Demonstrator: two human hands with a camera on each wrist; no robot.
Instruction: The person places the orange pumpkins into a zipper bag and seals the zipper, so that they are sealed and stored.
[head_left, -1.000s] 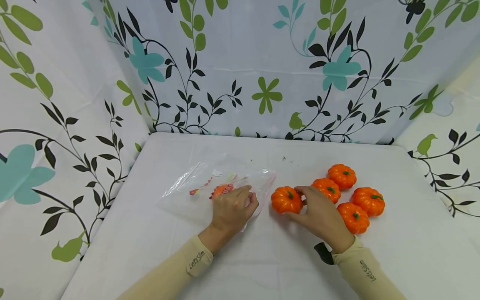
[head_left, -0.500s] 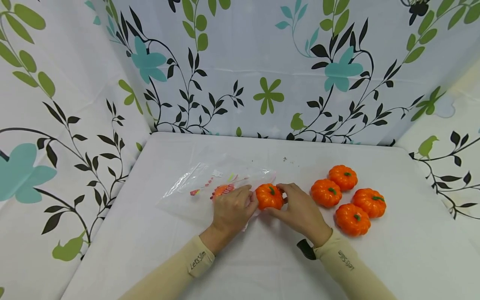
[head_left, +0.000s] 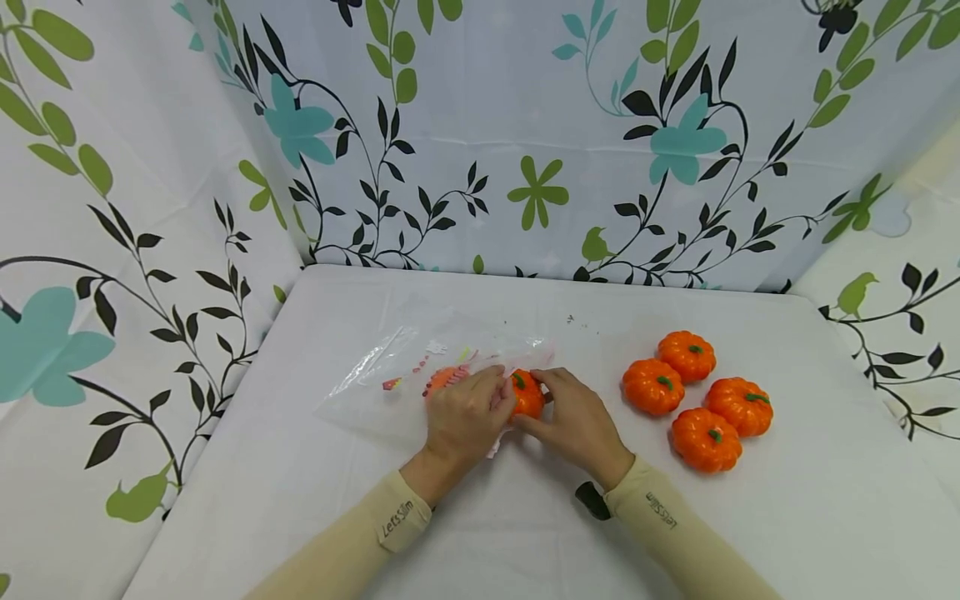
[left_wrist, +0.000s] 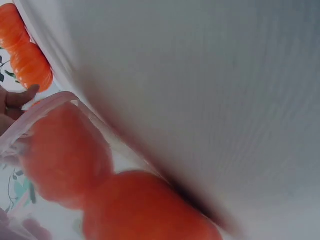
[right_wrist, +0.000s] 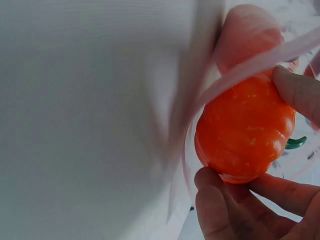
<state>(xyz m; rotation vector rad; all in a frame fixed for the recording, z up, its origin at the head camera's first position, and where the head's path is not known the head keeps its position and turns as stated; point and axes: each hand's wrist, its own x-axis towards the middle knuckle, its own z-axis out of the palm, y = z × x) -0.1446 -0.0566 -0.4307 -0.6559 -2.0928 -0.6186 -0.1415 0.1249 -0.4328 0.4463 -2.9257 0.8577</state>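
A clear zip bag [head_left: 375,379] with a pink-edged mouth and printed pattern lies flat on the table, its opening facing right. My left hand [head_left: 465,417] curls over that mouth and pinches its upper edge. Between thumb and fingers, my right hand [head_left: 576,425] grips a small orange toy pumpkin [right_wrist: 245,130] with a green stem. The bag's pink rim crosses this pumpkin in the right wrist view, so it sits partly inside the mouth. Behind it another pumpkin [right_wrist: 247,37] shows through the plastic. In the left wrist view, a pumpkin [left_wrist: 145,210] touches the one at the mouth.
Several more toy pumpkins [head_left: 652,387] stand in a cluster to the right of my right hand. A white cloth covers the table [head_left: 525,533]. Behind it and at the sides hangs a leaf-patterned curtain [head_left: 465,125].
My right hand has carried the pumpkin leftward from beside the cluster into the bag's mouth. The left hand has stayed at the bag's edge.
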